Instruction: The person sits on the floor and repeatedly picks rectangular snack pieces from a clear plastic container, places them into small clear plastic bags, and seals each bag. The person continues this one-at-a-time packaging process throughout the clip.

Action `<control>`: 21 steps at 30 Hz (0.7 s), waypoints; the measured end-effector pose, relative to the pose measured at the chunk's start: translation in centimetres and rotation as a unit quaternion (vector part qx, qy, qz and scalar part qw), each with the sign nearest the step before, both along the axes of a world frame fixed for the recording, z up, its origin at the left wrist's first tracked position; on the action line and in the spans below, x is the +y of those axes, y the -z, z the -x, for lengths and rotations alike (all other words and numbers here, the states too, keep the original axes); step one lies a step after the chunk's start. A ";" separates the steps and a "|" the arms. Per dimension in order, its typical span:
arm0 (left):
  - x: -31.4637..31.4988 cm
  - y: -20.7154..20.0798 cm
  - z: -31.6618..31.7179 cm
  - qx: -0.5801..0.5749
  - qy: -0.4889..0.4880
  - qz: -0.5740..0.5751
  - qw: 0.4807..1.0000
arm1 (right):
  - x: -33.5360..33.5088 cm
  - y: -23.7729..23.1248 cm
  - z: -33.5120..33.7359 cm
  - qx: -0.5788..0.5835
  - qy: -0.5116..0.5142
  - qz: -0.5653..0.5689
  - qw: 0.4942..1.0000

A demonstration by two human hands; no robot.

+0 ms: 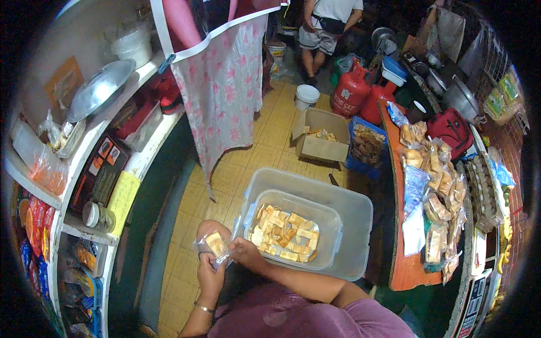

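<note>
Both hands work at near centre, low in view: left hand [209, 269] and right hand [243, 250] each pinch a small clear bag [214, 245] holding a few tan pieces, the bag held up between them, just left of the tubs. Right of the hands, touching distance: a small clear tub [332, 221] nested inside a bigger clear tub [360, 214], the small one partly filled with tan square pieces [284, 234]. The big tub's right wall sits close against the orange table [401, 270], a narrow dark gap between. The table is packed along its length with bagged snacks [437, 194], plus a red bag [451, 128] at the far end. Open room: yellow tiled floor [236, 174] runs from the hands to the far side, a clear lane on the left of the tubs. Left edge of that lane is a white shelf unit [84, 169] with jars, packets and a metal lid. Far along the lane hangs a pink flowered apron [220, 84], low enough to block part of it. Far right of the lane: cardboard box [320, 147], blue crate [366, 146], white bucket [307, 96], two red gas cylinders [352, 90]. Another person [327, 25] stands at the far end.
</note>
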State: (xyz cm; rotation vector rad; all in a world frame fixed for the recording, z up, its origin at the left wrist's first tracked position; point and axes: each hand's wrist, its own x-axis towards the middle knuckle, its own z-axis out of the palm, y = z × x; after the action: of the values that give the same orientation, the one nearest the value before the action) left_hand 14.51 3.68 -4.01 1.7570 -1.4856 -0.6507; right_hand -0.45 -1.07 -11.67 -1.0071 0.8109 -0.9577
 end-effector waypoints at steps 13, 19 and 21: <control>1.3 0.9 -2.1 -0.088 0.060 -0.021 0.994 | -0.9 -0.3 0.5 0.060 -0.116 0.099 0.987; 2.3 1.3 -1.6 -0.079 0.024 0.014 0.996 | -0.3 -3.6 0.7 0.201 -0.086 0.127 0.968; 2.1 1.3 -1.2 -0.077 0.027 0.020 0.996 | -0.2 -4.8 0.5 0.278 -0.047 0.154 0.947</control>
State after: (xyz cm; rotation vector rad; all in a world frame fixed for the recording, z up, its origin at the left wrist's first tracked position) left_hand 15.70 5.83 -5.27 1.7762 -1.6437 -0.5187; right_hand -0.99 -1.31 -6.88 -1.6168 1.0840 -0.7333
